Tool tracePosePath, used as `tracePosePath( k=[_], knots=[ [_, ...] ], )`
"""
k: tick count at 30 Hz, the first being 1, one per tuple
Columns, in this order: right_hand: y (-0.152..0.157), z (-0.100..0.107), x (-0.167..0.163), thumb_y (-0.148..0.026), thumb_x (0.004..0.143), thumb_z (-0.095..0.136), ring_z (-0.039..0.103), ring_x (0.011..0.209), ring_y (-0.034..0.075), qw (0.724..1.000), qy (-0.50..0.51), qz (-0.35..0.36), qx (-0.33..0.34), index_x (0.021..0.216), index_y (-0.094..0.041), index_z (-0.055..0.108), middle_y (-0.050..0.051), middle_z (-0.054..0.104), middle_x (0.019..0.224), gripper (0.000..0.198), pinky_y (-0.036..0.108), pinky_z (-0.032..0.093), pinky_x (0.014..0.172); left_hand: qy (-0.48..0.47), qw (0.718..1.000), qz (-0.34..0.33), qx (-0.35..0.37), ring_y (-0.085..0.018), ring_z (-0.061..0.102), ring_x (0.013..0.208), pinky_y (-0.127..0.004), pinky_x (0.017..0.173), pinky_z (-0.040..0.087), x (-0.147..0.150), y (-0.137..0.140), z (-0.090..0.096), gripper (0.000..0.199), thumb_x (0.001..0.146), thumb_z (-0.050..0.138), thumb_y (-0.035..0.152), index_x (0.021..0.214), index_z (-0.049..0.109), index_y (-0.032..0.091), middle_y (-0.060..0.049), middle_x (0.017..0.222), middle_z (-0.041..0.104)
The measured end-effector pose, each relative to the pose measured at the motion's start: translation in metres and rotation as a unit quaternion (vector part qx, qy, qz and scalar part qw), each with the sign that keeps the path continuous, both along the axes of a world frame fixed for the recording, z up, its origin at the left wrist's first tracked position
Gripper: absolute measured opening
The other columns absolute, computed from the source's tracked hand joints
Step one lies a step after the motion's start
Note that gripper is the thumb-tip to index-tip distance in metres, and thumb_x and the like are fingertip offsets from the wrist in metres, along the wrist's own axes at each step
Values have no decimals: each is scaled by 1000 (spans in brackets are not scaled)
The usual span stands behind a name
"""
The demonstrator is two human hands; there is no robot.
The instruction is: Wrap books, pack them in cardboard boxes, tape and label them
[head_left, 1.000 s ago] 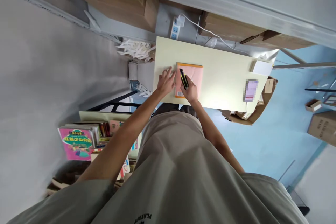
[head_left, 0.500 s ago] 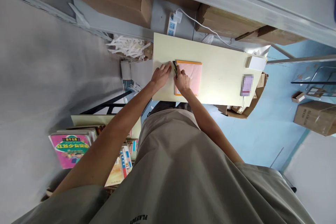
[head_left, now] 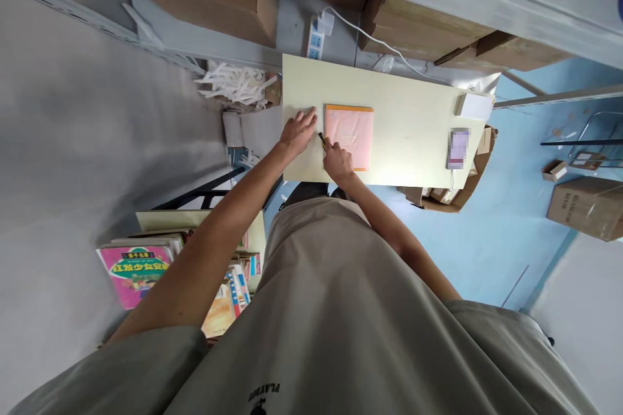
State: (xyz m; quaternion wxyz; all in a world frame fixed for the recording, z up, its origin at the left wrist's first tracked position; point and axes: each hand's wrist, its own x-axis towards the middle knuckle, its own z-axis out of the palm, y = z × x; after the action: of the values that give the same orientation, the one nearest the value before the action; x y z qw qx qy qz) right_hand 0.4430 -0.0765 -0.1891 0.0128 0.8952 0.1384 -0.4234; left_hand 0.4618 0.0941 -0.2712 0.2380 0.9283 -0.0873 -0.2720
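A pink book with orange edges (head_left: 350, 133), seemingly in a clear wrapping, lies flat on the pale yellow table (head_left: 403, 130). My right hand (head_left: 338, 161) is closed round a black and yellow utility knife (head_left: 322, 139) at the book's left edge, and covers its lower left corner. The knife's front end points away from me; its blade is too small to make out. Left of the book, my left hand (head_left: 299, 131) rests on the tabletop with its fingers stretched out, holding nothing and apart from the book.
On the table's right end are a purple phone (head_left: 458, 149) with a cable and a white box (head_left: 474, 106). Behind the table stand a power strip (head_left: 315, 39) and cardboard boxes (head_left: 418, 26). Books (head_left: 139, 269) are stacked at lower left; paper strips (head_left: 238, 84) lie beyond the table's left end.
My right hand has drawn the knife toward me along the book's left edge, uncovering more of the cover. My left hand stays on the tabletop. The view has shifted slightly.
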Motion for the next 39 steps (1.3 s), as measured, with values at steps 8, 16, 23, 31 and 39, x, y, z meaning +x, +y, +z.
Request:
tracePosePath(
  k=[8, 16, 23, 31, 39],
  knots=[
    [-19, 23, -39, -5, 107, 62, 79, 141, 35, 992, 106, 72, 19, 157, -12, 73, 28, 80, 146, 52, 43, 66, 114, 18, 999, 41, -14, -44, 39, 176, -73, 140, 43, 2, -5, -10, 80, 104, 50, 15, 183, 44, 15, -15, 199, 30],
    [-60, 58, -41, -16, 107, 63, 82, 135, 37, 992, 104, 37, 57, 153, -20, 76, 20, 85, 145, 48, 45, 67, 107, 29, 996, 78, -37, -46, 42, 177, -69, 140, 46, -1, -17, -11, 80, 108, 55, 29, 184, 40, 10, -24, 198, 26],
    [-123, 84, -10, -22, 109, 60, 85, 124, 35, 986, 12, -94, 139, 171, -28, 65, 12, 88, 141, 62, 44, 67, 106, 75, 992, 103, 10, -50, 51, 173, -62, 139, 48, -12, -45, 26, 87, 105, 78, 34, 177, 41, 2, -41, 195, 11],
    [-199, 118, 78, -32, 105, 64, 83, 129, 40, 926, -204, -133, 289, 175, -19, 52, 19, 81, 152, 72, 53, 69, 111, -67, 987, 92, -113, -35, 34, 184, -49, 152, 34, 29, -118, 114, 86, 108, 70, 23, 186, 36, 11, -24, 198, 26],
    [-215, 169, 236, -44, 117, 48, 79, 132, 39, 837, -436, -48, 328, 163, -24, 54, 22, 69, 155, 50, 59, 69, 106, -303, 931, 51, -195, -30, 34, 185, -50, 153, 34, 118, -177, 233, 83, 115, 64, 30, 191, 31, 26, -10, 199, 32]
  ],
)
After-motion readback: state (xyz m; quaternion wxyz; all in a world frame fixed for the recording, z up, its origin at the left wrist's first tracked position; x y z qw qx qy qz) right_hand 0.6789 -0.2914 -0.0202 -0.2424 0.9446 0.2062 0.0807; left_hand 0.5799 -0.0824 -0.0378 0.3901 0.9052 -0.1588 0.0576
